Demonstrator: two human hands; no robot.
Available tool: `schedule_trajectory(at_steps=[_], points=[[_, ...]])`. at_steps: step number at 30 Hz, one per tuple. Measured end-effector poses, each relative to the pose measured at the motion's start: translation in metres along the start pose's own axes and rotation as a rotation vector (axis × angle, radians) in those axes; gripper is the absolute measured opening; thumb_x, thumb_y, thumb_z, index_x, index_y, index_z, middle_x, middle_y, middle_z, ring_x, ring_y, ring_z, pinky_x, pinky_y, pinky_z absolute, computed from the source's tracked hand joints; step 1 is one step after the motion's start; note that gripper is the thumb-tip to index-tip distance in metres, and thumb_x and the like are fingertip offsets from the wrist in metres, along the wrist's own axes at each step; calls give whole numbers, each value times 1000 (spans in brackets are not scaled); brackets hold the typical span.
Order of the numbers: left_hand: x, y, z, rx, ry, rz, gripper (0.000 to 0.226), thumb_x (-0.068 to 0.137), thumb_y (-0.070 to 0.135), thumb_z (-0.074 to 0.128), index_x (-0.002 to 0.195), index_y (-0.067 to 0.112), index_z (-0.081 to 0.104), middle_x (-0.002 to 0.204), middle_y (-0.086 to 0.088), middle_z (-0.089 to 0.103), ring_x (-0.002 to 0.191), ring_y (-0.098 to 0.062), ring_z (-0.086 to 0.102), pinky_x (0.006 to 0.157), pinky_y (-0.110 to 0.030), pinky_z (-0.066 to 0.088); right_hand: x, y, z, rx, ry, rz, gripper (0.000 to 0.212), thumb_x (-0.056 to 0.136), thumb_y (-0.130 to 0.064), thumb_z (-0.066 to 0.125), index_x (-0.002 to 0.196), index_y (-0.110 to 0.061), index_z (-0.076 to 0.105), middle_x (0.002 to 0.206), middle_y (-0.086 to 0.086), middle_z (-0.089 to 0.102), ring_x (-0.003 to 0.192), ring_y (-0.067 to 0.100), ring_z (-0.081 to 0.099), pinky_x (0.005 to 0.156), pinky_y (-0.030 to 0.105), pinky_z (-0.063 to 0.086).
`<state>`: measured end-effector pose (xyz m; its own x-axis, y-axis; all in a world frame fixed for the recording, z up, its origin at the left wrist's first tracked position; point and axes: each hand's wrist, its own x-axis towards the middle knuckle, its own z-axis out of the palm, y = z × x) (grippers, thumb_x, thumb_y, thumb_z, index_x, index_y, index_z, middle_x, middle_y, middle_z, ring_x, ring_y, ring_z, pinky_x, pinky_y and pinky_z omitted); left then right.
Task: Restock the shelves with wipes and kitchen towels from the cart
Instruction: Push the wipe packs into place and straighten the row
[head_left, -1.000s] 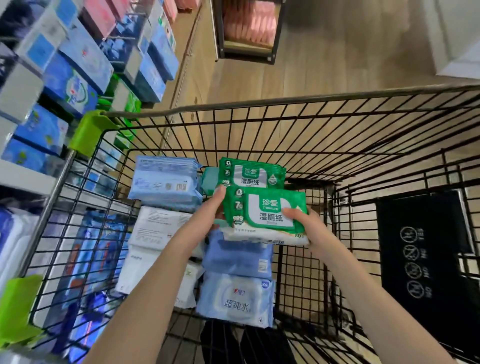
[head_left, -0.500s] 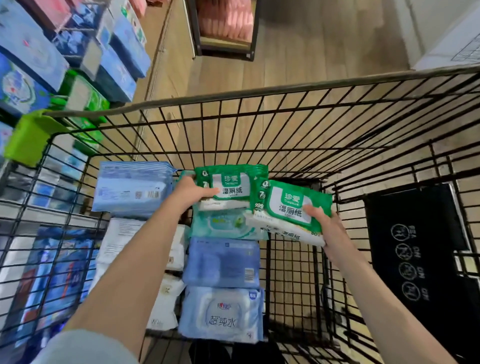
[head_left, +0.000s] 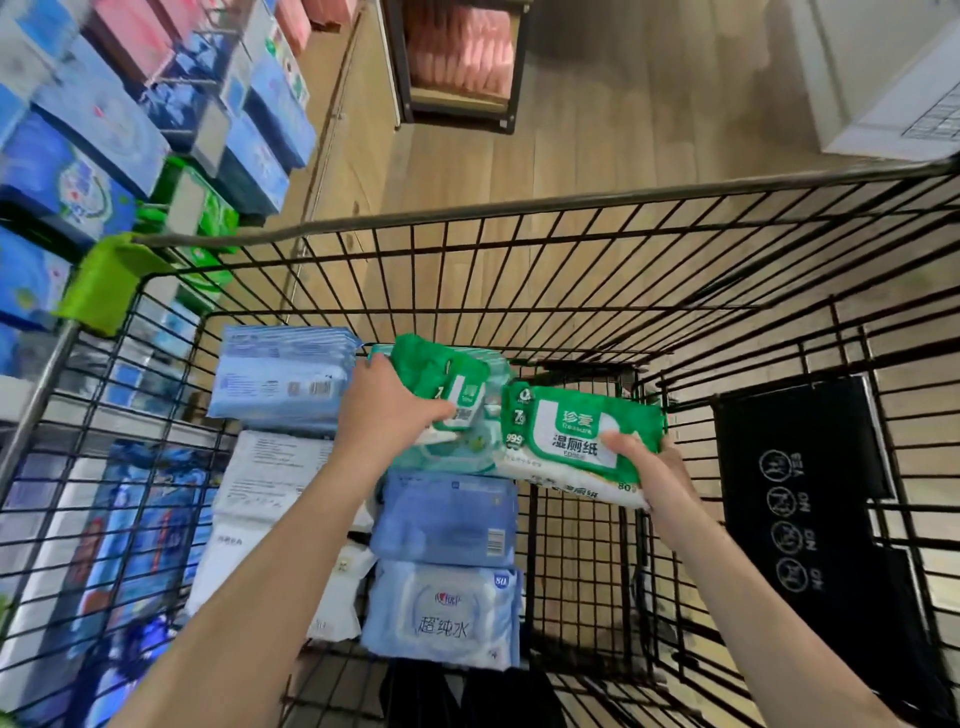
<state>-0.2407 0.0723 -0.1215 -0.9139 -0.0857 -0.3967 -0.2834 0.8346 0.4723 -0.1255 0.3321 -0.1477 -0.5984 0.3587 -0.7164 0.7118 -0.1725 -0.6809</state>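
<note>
1. Right green pack (head_left: 576, 441): the white label reads "珍爱" above larger "湿厕纸". "7" and "999" stand at its left edge, "80" at the lower corner.
2. Left green pack (head_left: 447, 384): blurred, only a "7" reads.
3. Near blue pack (head_left: 441, 613): "超纯水" in large characters, "80" at the top right corner.
4. Middle blue pack (head_left: 447, 519): a barcode, digits too small.
5. Far blue pack (head_left: 285, 379): a barcode, fine print unreadable.
6. Black panel (head_left: 800, 509): four circled white icons, lettered sideways "YES", "NO", "NO", "NO".
</note>
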Motion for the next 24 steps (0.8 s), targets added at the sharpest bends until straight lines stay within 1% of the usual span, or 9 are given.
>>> schedule_trajectory(at_steps=[2, 4, 7, 11, 13, 15, 18, 21, 24], points=[[-23, -1, -8, 277, 182, 108, 82, 57, 48, 81, 116, 2, 48, 114, -13, 49, 102, -33, 51, 79, -41, 46, -5, 1, 5, 8, -1, 34, 39, 71, -29, 77, 102, -25, 54, 100, 2, 70, 95, 21, 66, 97, 41, 48], [-45, -5, -5, 500, 296, 198, 74, 54, 39, 85, 105, -1, 51, 107, -18, 50, 94, -36, 51, 67, -42, 47, -10, 2, 12, -4, -32, 43, 53, 69, -32, 79, 112, -23, 49, 107, 4, 68, 97, 21, 65, 98, 41, 47], [-56, -19, 13, 634, 254, 161, 72, 51, 44, 86, 100, 3, 54, 98, -15, 52, 87, -32, 54, 56, -38, 48, -16, 11, 24, -87, -96, 31, 69, 71, -35, 79, 127, -16, 43, 112, 2, 66, 98, 19, 65, 89, 36, 51], [-56, -31, 39, 581, -16, 126, 71, 79, 57, 63, 127, 9, 42, 129, -12, 42, 114, -30, 45, 86, -38, 45, -20, 28, 34, -115, -126, 54, 63, 76, -34, 76, 126, -17, 42, 110, -1, 66, 97, 14, 63, 82, 28, 48], [-54, -37, 45, 420, -127, 165, 61, 87, 58, 49, 126, 11, 47, 130, -12, 41, 117, -33, 44, 92, -41, 43, -16, 32, 33, -111, -62, 59, 57, 75, -31, 78, 120, -19, 46, 107, 0, 65, 94, 14, 63, 73, 25, 46], [-46, -52, 45, 186, -240, 109, 45, 92, 47, 39, 114, 12, 57, 122, -13, 47, 115, -34, 46, 94, -43, 41, -10, 35, 29, -110, 29, 81, 59, 71, -29, 82, 118, -19, 48, 104, -1, 66, 94, 17, 64, 79, 30, 48], [-22, -79, 43, 136, -183, -11, 35, 92, 29, 51, 118, 6, 58, 125, -17, 47, 118, -36, 47, 97, -42, 40, -4, 41, 21, -218, 47, 99, 69, 71, -34, 82, 122, -16, 40, 97, -5, 60, 92, 18, 60, 86, 35, 47], [-4, -86, 42, 98, -272, -185, 70, 83, 39, 70, 137, 5, 39, 140, -18, 40, 127, -34, 41, 102, -40, 36, -1, 46, 17, -264, 61, 105, 61, 75, -33, 79, 118, -19, 38, 92, -9, 56, 93, 19, 56, 88, 36, 45], [8, -88, 43, -199, -410, -325, 77, 67, 36, 85, 128, 7, 47, 125, -5, 60, 102, -21, 56, 92, -34, 46, 0, 54, 15, -263, 67, 128, 64, 73, -36, 80, 119, -19, 39, 102, -3, 61, 100, 22, 59, 95, 41, 46]])
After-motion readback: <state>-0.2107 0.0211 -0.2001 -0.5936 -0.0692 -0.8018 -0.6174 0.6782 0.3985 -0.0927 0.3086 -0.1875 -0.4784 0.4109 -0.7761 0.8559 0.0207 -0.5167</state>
